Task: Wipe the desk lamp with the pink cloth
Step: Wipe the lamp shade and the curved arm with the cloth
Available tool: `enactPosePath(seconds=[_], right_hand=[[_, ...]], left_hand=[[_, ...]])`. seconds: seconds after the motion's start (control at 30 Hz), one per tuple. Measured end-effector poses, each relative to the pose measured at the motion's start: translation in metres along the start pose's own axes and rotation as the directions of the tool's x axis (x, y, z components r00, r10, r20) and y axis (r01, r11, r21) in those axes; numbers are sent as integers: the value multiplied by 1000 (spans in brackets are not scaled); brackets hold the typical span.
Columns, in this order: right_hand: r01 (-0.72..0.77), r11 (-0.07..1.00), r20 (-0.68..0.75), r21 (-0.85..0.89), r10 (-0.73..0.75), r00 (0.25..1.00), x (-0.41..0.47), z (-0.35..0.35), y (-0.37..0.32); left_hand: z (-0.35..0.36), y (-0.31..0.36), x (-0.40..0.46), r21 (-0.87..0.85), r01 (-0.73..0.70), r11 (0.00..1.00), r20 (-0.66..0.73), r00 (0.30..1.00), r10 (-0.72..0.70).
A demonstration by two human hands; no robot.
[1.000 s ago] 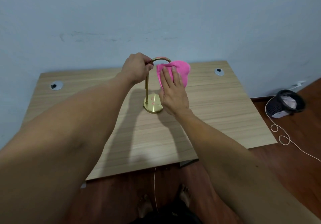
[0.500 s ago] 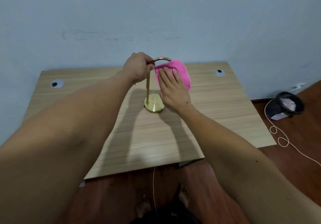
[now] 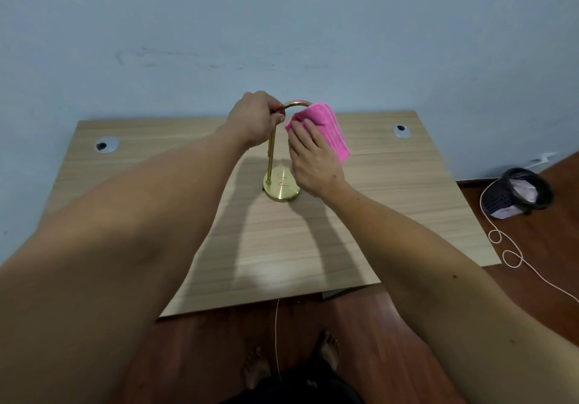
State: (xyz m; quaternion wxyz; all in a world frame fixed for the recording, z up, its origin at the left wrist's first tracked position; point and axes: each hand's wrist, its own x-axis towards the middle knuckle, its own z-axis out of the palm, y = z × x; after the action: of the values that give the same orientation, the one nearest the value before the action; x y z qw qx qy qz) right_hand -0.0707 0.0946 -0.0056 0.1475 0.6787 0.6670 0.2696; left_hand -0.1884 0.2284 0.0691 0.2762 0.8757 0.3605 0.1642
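A brass desk lamp (image 3: 271, 153) stands on the wooden desk (image 3: 407, 184), with a round base, a thin upright stem and a curved top arm. My left hand (image 3: 255, 117) is closed around the top of the stem where the arm bends. My right hand (image 3: 310, 156) presses a folded pink cloth (image 3: 329, 131) against the lamp's hanging head, which the cloth hides. The cloth hangs down to the right of my fingers.
Two round cable grommets sit in the desk's back corners, one at the left (image 3: 106, 145) and one at the right (image 3: 401, 130). A dark wastebasket (image 3: 517, 192) stands on the wooden floor at the right, beside a looping white cord (image 3: 507, 253). A pale blue wall is behind.
My right hand has slid the pink cloth slightly downward and to the right along the lamp head. My left hand keeps its hold on the stem.
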Motion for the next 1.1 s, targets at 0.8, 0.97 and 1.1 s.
enactPosePath(seconds=[0.8, 0.97, 1.1], right_hand=[[206, 969, 3, -138, -208, 978, 2, 5, 7], [290, 955, -58, -60, -293, 954, -10, 7, 28], [117, 980, -109, 162, -100, 989, 9, -10, 32]], left_hand=[[2, -1, 0, -21, -16, 1000, -6, 1000, 16], [3, -2, 1, -27, -6, 1000, -11, 1000, 6], [1, -2, 2, -11, -12, 1000, -5, 1000, 12]])
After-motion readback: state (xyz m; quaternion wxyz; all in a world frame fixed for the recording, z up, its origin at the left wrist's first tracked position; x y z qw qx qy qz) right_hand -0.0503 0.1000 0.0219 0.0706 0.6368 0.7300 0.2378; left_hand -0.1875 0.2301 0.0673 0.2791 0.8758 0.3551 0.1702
